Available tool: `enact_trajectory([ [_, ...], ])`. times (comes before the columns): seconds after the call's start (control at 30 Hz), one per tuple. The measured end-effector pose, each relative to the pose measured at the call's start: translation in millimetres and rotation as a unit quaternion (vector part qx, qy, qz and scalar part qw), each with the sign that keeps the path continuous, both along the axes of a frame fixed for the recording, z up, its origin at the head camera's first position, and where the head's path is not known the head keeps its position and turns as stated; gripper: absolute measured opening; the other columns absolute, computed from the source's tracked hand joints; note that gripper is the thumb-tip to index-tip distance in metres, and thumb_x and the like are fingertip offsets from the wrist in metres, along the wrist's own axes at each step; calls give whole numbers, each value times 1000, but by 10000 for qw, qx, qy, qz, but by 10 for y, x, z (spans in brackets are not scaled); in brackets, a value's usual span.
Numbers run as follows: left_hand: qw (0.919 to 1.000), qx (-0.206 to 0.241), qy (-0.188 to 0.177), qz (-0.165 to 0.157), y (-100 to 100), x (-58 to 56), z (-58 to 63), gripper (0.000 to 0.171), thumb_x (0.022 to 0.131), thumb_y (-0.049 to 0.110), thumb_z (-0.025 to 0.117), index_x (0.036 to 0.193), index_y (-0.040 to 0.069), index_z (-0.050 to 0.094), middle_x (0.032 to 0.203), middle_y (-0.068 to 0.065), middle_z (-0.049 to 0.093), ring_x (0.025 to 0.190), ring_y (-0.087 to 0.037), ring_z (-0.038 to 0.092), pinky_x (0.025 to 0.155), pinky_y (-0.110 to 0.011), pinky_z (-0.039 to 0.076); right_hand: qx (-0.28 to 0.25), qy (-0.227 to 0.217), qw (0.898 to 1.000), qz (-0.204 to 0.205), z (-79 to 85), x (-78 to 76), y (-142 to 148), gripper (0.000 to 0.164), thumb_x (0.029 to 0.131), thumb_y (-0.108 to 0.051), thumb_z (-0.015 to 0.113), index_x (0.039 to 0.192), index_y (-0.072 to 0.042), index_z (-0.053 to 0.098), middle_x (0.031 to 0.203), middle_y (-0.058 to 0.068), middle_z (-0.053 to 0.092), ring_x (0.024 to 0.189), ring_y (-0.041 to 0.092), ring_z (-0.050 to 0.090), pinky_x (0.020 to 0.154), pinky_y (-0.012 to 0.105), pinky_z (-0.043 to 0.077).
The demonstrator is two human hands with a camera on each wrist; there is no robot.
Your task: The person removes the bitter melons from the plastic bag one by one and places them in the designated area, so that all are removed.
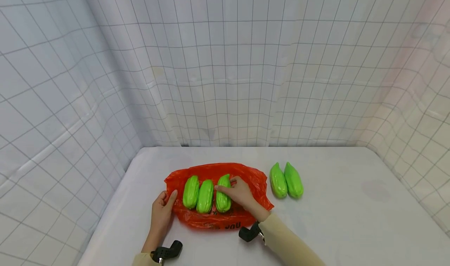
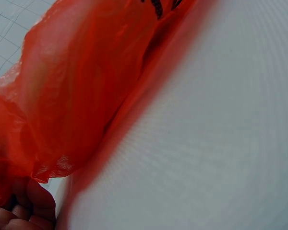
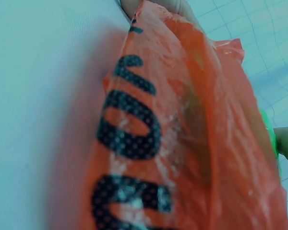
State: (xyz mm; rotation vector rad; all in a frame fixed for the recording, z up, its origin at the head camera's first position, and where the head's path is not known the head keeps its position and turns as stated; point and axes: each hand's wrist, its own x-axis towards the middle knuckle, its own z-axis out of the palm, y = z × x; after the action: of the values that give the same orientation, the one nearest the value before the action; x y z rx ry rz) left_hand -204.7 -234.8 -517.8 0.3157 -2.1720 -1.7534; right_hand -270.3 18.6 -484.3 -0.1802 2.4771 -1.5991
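Note:
A red plastic bag (image 1: 242, 170) with black lettering lies spread on the table. Three glossy green gourd-like vegetables lie side by side on or in it: a left one (image 1: 191, 191), a middle one (image 1: 205, 196) and a right one (image 1: 223, 197). My right hand (image 1: 241, 193) pinches the right vegetable near its upper half, thumb across its front. At the bag's left edge, my left hand (image 1: 161, 215) pinches the red plastic, its curled fingers (image 2: 38, 201) showing in the left wrist view. In the right wrist view the bag (image 3: 182, 120) hides most of the vegetables.
Two more green vegetables, one nearer (image 1: 278, 182) and one farther right (image 1: 293, 181), lie together right of the bag. The white table (image 1: 344, 211) is bordered by white grid-patterned curtains (image 1: 228, 82) at the back and both sides.

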Motion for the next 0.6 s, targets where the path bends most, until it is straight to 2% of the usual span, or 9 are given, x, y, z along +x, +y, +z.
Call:
enact_trajectory([
  [0.23,10000,83,-35,-20,4,-4,-1,35,94,38,58,101,3,57,75,-7,56,68,-13,50,58,-19,44,-247,191,9995,-82,26,28,10,66,75,-45,77,113,2,50,90,9,55,76,18,54,62,31,49],
  [0.6,10000,70,-27,-8,-7,-10,-19,35,94,37,58,101,3,57,74,-7,53,68,-12,49,56,-19,43,-342,372,9984,-251,129,44,60,70,73,-50,77,117,-2,52,91,8,53,79,20,50,62,30,46],
])
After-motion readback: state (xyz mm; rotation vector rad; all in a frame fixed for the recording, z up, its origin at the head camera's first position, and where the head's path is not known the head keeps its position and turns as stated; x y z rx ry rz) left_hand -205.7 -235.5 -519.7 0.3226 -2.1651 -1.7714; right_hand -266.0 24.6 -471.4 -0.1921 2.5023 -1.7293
